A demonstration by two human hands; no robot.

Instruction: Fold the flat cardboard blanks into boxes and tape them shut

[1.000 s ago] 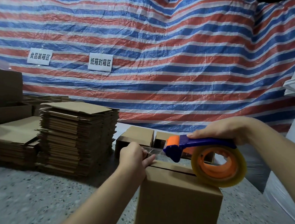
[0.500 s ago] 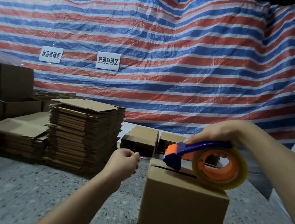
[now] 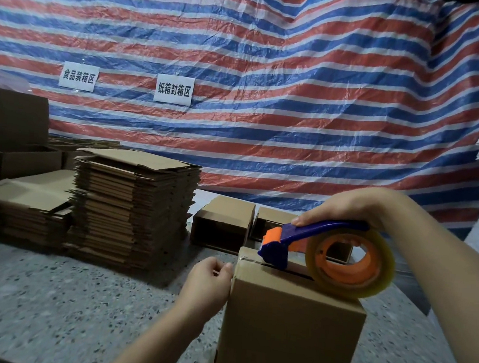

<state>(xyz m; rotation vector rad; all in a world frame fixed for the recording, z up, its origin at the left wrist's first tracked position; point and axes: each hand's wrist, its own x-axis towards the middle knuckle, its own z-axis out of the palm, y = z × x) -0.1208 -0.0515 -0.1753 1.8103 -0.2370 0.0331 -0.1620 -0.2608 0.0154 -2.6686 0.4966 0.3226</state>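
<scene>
Boxes are what you are making, so start at your left. Flat blanks [image 3: 25, 200] lie in a low pile on the tabletop [image 3: 48, 303], and a tall stack [image 3: 133, 206] stands just beside them. These sheets look light and stiff. I think they bend only along the fold lines, so lift one by its edges.

Your left hand [image 3: 209, 283] is next. Its fingers are curled and press against the top left corner of the box [image 3: 289, 327]. It may be pinching the tape end there, but the clear tape is too hard to see, so I cannot tell.

That box stands upright in front of you, near the front of the tabletop. Its top flaps are down, with a dark slit between them. An empty box like this is probably light and could slide or tip, so hold it steady by a side or a corner.

Your right hand [image 3: 343, 207] has a tight grip on the blue handle of the tape gun [image 3: 327, 252]. The gun rests on top of the box, with its nose near the slit.

Two small boxes [image 3: 223, 223] sit behind it.

The tabletop is speckled grey stone, hard and likely smooth. A red, white and blue sheet [image 3: 270, 82] hangs across the back, with two paper signs [image 3: 174, 89] on it.
</scene>
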